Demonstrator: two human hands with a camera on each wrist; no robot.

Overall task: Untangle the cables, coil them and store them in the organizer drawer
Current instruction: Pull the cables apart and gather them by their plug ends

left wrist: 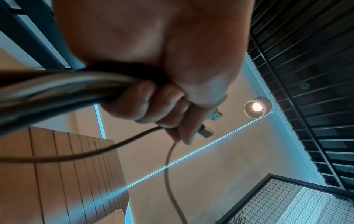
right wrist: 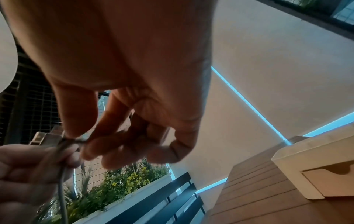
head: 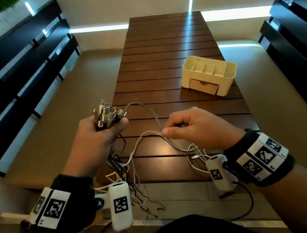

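Loose cables [head: 129, 173] hung by our lap while our left hand [head: 98, 133] clamped the plug ends [head: 105, 114] together, so our right hand [head: 189, 128] pinched one grey cable [head: 153, 116] free, with the organizer drawer [head: 203, 86] shut on the bench [head: 160, 64].

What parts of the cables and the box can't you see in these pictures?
- Drawer inside: shut front hides it, head view.
- Cable bundle middle: the left hand wraps it.
- Hanging cable ends: too tangled and thin to count, head view.
- Organizer: cut off by the right wrist view's edge.
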